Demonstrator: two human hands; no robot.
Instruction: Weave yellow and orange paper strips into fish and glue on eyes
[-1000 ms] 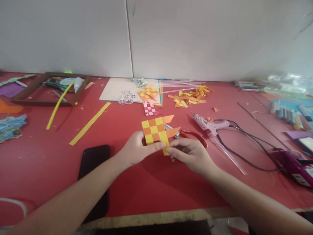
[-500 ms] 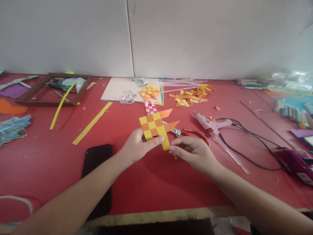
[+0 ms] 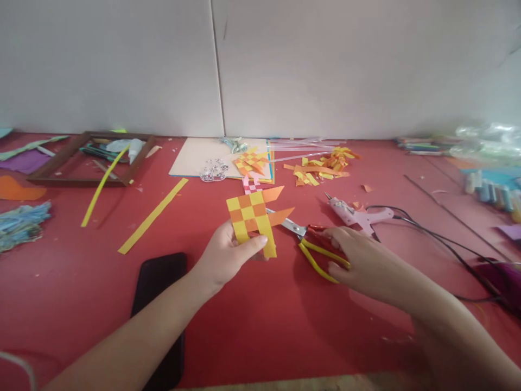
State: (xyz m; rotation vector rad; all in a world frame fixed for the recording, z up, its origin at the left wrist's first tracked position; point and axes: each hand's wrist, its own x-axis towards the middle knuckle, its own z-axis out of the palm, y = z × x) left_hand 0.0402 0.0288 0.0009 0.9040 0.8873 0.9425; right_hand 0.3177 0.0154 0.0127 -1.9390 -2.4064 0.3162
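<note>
My left hand (image 3: 228,254) pinches a woven paper piece (image 3: 251,216) of yellow and orange strips, holding it just above the red table (image 3: 252,320). Two orange pointed ends stick out to its right. My right hand (image 3: 362,259) lies to the right on the handles of the scissors (image 3: 315,247), which have red and yellow grips; its fingers curl over the handles. The scissor blades point left toward the woven piece.
A black phone (image 3: 160,304) lies near my left forearm. A pink glue gun (image 3: 355,214) with a black cord sits right of the scissors. Paper scraps (image 3: 321,165), a beige sheet (image 3: 203,157), a yellow strip (image 3: 152,216) and a wooden frame (image 3: 87,160) lie farther back.
My right hand let go of the woven piece and moved right onto the scissors. My left hand kept hold of the woven piece.
</note>
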